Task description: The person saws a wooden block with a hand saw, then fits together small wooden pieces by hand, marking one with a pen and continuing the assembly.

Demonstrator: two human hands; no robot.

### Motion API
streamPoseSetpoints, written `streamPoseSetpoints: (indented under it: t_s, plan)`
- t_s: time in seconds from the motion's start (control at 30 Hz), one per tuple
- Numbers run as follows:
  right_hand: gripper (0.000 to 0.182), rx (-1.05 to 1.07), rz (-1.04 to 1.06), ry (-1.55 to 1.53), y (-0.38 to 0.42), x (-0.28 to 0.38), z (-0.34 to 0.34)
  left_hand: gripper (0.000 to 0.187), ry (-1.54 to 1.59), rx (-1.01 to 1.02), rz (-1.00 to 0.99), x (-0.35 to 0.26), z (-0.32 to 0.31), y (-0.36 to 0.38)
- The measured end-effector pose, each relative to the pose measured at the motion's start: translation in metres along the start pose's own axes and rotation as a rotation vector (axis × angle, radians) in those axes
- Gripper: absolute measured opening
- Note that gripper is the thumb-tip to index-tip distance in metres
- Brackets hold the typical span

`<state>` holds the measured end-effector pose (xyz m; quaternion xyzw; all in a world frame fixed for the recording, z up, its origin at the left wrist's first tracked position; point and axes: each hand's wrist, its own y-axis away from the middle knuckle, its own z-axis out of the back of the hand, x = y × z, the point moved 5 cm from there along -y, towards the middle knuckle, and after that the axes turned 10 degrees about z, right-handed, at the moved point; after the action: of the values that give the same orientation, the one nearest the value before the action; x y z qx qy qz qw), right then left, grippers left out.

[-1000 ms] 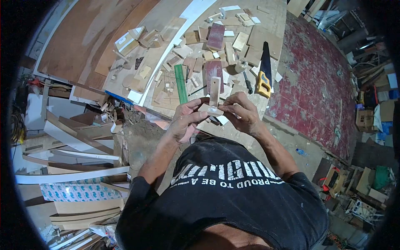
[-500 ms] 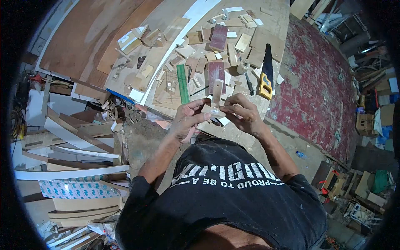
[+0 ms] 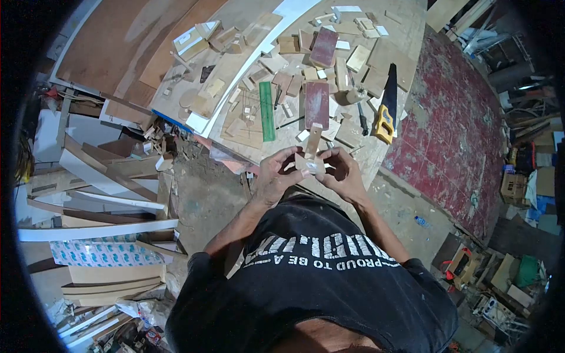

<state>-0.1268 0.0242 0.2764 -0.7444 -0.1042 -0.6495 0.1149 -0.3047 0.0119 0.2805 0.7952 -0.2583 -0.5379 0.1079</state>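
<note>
Between my two hands is a small wooden piece, a pale block with a narrow upright strip that has holes in it. My left hand is closed on the block's left side, thumb over its near face. On the right edge, the fingers of my right hand pinch the same piece. Just beyond it on the workbench lies a dark red sanding block. A green ruler lies to the left of that block. Part of the lower block is covered by my fingers.
A handsaw with a yellow handle lies at the bench's right edge. Another red block, a screwdriver-like tool and several wood offcuts crowd the worktop. Curved wooden strips are stacked at left; red flooring lies right.
My hands and the wooden piece have moved slightly nearer my body. My right hand's fingers have come in closer around the block. The view has shifted slightly.
</note>
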Motion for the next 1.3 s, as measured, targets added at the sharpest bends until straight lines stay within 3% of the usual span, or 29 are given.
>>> streamPoseSetpoints:
  t_s: [0.1,0.23,0.53,0.67,0.87,0.97,1.13,1.2,1.23,1.27,1.3]
  plan:
    - [0.044,-0.011,0.001,-0.130,-0.012,0.000,-0.017,0.056,-0.028,-0.078,-0.152,-0.010,0.008,0.005]
    - [0.049,0.015,0.058,-0.199,-0.030,-0.001,-0.036,0.059,0.030,-0.120,-0.212,-0.016,0.021,0.011]
    - [0.055,0.207,0.090,-0.123,-0.055,0.010,-0.062,0.076,-0.046,-0.028,-0.313,-0.031,0.045,0.023]
    - [0.059,0.370,0.101,0.030,-0.062,0.009,-0.075,0.082,-0.126,-0.032,-0.318,-0.027,0.060,0.026]
    - [0.059,0.432,0.166,0.141,-0.073,-0.004,-0.098,0.091,-0.156,-0.032,-0.255,-0.016,0.088,0.037]
    - [0.059,0.538,0.046,0.122,-0.076,-0.018,-0.113,0.097,-0.137,-0.103,-0.230,-0.009,0.105,0.042]
    - [0.059,0.659,-0.024,0.045,-0.105,-0.043,-0.120,0.086,-0.057,-0.192,-0.215,-0.002,0.129,0.044]
    - [0.039,0.587,0.072,0.162,-0.147,-0.090,-0.099,0.085,0.225,-0.267,-0.088,0.010,0.150,0.043]
    - [0.028,0.440,0.120,0.430,-0.172,-0.110,-0.081,0.076,0.175,-0.419,-0.036,0.011,0.162,0.042]
    - [0.021,0.285,0.167,0.694,-0.199,-0.128,-0.062,0.076,0.169,-0.419,-0.034,0.007,0.167,0.039]
    - [0.026,0.177,0.145,0.918,-0.222,-0.154,-0.046,0.070,0.343,-0.386,-0.097,0.000,0.171,0.038]
